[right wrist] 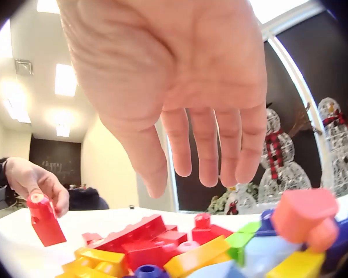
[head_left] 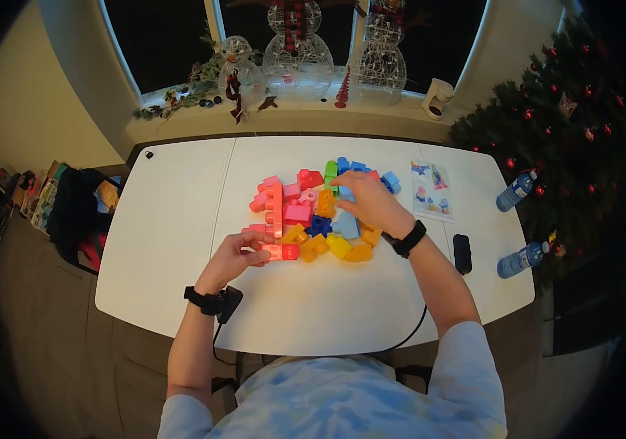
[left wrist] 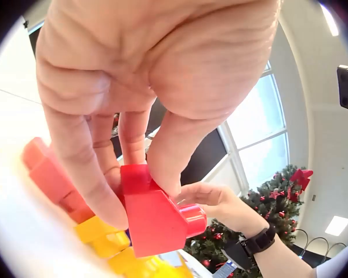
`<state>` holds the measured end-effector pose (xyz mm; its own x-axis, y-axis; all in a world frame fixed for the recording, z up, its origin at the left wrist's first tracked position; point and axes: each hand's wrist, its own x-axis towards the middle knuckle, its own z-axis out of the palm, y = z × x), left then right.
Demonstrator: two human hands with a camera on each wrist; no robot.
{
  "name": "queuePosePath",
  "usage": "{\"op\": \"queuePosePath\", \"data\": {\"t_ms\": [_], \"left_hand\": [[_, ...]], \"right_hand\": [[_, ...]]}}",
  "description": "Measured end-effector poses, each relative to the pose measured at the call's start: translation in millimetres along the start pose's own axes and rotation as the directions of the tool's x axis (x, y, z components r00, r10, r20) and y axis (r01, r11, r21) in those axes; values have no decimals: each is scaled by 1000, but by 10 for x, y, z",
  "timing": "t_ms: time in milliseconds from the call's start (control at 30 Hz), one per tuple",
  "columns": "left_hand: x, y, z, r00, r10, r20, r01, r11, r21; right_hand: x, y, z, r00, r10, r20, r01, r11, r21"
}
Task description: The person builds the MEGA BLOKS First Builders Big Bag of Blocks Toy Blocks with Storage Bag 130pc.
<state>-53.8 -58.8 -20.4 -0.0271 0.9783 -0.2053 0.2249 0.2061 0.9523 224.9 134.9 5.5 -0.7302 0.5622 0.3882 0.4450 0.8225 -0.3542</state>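
My left hand (head_left: pixel 231 257) pinches a red toy building block (left wrist: pixel 156 223) between thumb and fingers, at the near left of a heap of blocks. In the right wrist view this block is tilted, its stud upward. My right hand (head_left: pixel 373 201) hovers over the right part of the heap, its fingers (right wrist: pixel 207 150) extended downward with nothing between them. Beneath it are a green block (head_left: pixel 330 173), an orange block (head_left: pixel 325 203) and light blue blocks. A long red block (head_left: pixel 277 208) lies beside several pink ones. Yellow blocks (head_left: pixel 339 246) lie along the near side.
A picture sheet (head_left: pixel 431 192) lies right of the heap on the white table (head_left: pixel 159 241). A black phone-like object (head_left: pixel 462 254) and two water bottles (head_left: pixel 516 192) stand near the right edge. A cable (head_left: pixel 412 331) crosses the front edge. A decorated tree (head_left: pixel 547 132) stands beyond.
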Motion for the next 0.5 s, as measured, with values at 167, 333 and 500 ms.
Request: {"op": "queuePosePath", "data": {"t_ms": [167, 333, 500], "left_hand": [[-105, -429, 37, 987, -153, -38, 149, 984, -98], [-128, -512, 104, 987, -122, -101, 127, 991, 42], [-149, -545, 133, 977, 43, -210, 6, 974, 228]], "right_hand": [[256, -274, 620, 979, -18, 203, 16, 1000, 14], [375, -249, 850, 958, 93, 271, -43, 981, -187], [471, -205, 895, 946, 128, 297, -89, 986, -140]]}}
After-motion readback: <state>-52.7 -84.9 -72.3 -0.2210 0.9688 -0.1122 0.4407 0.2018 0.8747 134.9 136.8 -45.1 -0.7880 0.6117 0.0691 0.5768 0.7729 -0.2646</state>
